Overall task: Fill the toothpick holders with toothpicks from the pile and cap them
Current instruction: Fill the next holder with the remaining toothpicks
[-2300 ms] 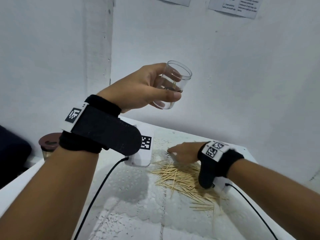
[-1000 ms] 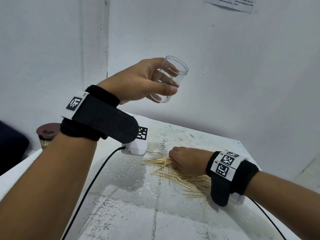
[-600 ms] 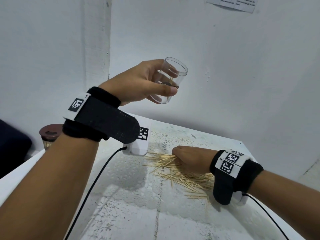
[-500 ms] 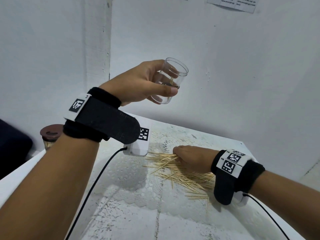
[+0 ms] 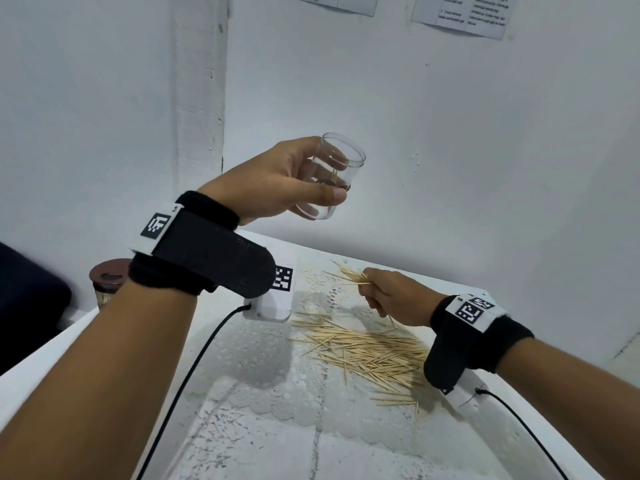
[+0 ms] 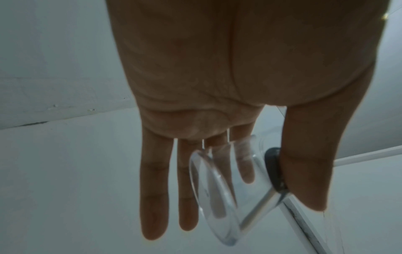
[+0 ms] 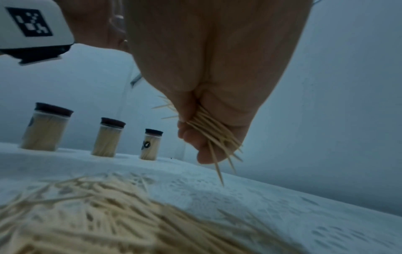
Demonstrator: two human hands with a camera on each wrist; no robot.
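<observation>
Hands apart: left hand (image 5: 277, 181) raised gripping clear holder (image 5: 329, 183), right hand (image 5: 394, 296) fisted round toothpicks (image 5: 349, 277).

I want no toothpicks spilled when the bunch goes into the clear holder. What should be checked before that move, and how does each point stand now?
1. Left hand grips the clear holder firmly: ok.
2. Holder mouth open, uncapped: ok.
3. Holder has room: ok, only a toothpick or two inside.
4. Right hand holds the bunch of toothpicks: ok.
5. Bunch aligned: not ok, tips splay out in several directions.
6. Bunch lifted off the pile: ok.
</observation>
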